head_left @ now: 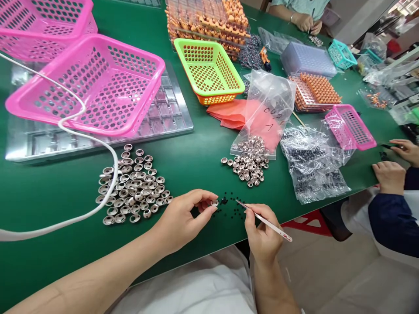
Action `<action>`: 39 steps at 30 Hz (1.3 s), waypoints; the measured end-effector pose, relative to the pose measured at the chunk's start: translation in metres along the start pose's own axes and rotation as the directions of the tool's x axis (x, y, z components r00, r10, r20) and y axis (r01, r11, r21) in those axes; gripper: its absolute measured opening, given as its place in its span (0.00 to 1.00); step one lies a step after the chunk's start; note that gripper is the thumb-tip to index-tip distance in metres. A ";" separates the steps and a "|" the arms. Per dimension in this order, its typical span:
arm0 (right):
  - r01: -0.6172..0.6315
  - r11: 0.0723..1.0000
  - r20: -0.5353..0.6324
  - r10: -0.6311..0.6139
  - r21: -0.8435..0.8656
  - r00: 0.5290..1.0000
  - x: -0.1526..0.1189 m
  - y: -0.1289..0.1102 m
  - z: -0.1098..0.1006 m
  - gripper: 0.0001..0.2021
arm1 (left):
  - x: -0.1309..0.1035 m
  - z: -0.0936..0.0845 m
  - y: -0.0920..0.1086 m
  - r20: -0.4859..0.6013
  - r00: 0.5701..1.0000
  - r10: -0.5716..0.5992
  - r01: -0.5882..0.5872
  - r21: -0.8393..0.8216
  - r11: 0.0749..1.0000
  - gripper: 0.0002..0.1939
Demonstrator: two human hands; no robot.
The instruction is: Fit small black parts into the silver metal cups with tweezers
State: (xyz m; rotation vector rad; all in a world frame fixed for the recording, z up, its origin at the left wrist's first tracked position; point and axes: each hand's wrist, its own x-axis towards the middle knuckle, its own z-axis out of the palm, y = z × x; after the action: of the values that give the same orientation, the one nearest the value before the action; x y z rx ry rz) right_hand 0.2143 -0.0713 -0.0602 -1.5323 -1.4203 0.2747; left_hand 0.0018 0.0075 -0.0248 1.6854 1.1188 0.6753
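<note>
Between thumb and fingers, my left hand [186, 218] pinches a small silvery metal cup [214, 203] with a hole in it. My right hand [264, 235] is closed around a pair of tweezers [271, 225], whose tips point left over a scatter of tiny black pieces [233, 210] on the green table. Whether the tips hold a piece is too small to tell. Left of my left hand lies a spread of similar metal cups [135, 187]. Beyond the black pieces, more cups [250, 168] spill out of a clear plastic bag [268, 96] with handwriting on it.
A white cable [111, 187] crosses the left cups. Pink baskets [98, 87], one on a metal tray [176, 104], stand at the left. Behind are a green basket [209, 69] and trays of orange parts [209, 26]. Bagged black parts [314, 165] lie right, near a co-worker's hands [389, 176].
</note>
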 end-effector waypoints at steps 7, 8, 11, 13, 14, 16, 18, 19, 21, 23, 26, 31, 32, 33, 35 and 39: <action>0.015 1.000 0.025 -0.015 -0.006 1.000 0.001 -0.001 0.000 0.09 | -0.001 -0.001 0.001 0.003 1.000 -0.013 0.014 -0.012 1.000 0.08; 0.013 1.000 0.029 -0.012 -0.005 0.999 0.001 -0.001 0.001 0.10 | -0.001 -0.001 0.001 0.006 1.000 -0.015 0.016 -0.013 1.000 0.08; 0.025 1.000 0.034 -0.025 -0.001 0.999 0.000 0.000 0.001 0.11 | -0.001 -0.001 0.001 0.008 1.000 -0.022 0.022 -0.015 1.000 0.09; 0.047 0.999 0.037 -0.047 -0.003 0.998 -0.001 0.001 0.000 0.12 | -0.001 -0.001 0.001 0.009 1.000 -0.020 0.021 -0.018 1.000 0.09; 0.056 0.998 0.039 -0.055 -0.009 0.998 -0.001 0.001 0.000 0.12 | -0.001 -0.001 0.000 0.010 1.000 -0.019 0.019 -0.020 1.000 0.09; 0.074 0.997 0.046 -0.073 -0.026 0.996 -0.002 0.001 0.000 0.12 | -0.001 -0.001 0.000 0.013 1.000 -0.016 0.016 -0.023 1.000 0.08; 0.094 0.995 0.051 -0.091 -0.041 0.994 -0.002 0.001 0.000 0.12 | -0.001 0.000 -0.001 0.013 1.000 -0.018 0.018 -0.023 1.000 0.08; 0.108 0.993 0.053 -0.105 -0.047 0.993 -0.001 0.001 0.001 0.13 | -0.001 0.000 -0.001 0.014 1.000 -0.020 0.020 -0.022 1.000 0.08; 0.142 0.988 0.054 -0.139 -0.058 0.989 -0.001 -0.001 0.001 0.14 | -0.001 0.000 -0.001 0.014 1.000 -0.018 0.019 -0.022 1.000 0.09; 0.167 0.983 0.055 -0.163 -0.073 0.985 0.000 -0.002 0.002 0.15 | 0.000 0.000 0.000 0.014 1.000 -0.018 0.018 -0.024 1.000 0.09; 0.187 0.977 0.059 -0.182 -0.103 0.982 0.002 -0.003 0.002 0.15 | 0.000 0.000 0.000 0.010 1.000 -0.020 0.020 -0.028 0.999 0.08; 0.207 0.970 0.071 -0.200 -0.124 0.977 0.002 -0.004 0.002 0.15 | 0.000 -0.001 0.000 0.005 1.000 -0.017 0.017 -0.035 0.999 0.08; 0.212 0.969 0.075 -0.203 -0.126 0.976 0.002 -0.004 0.002 0.16 | 0.000 -0.001 0.000 0.007 1.000 -0.016 0.017 -0.035 0.999 0.08; 0.218 0.968 0.079 -0.209 -0.128 0.975 0.002 -0.004 0.002 0.16 | 0.000 -0.001 0.000 0.010 1.000 -0.016 0.017 -0.036 0.999 0.08; 0.230 0.964 0.082 -0.221 -0.133 0.972 0.002 -0.005 0.002 0.17 | 0.000 -0.001 0.001 0.015 1.000 -0.018 0.019 -0.036 0.999 0.08; 0.243 0.961 0.087 -0.233 -0.133 0.969 0.003 -0.005 0.000 0.18 | 0.000 0.000 0.001 0.011 1.000 -0.020 0.021 -0.034 0.999 0.08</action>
State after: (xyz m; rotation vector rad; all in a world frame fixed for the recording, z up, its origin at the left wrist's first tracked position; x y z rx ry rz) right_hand 0.2119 -0.0691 -0.0553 -1.4581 -1.6943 0.0826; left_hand 0.0023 0.0074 -0.0235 1.6447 1.1101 0.6687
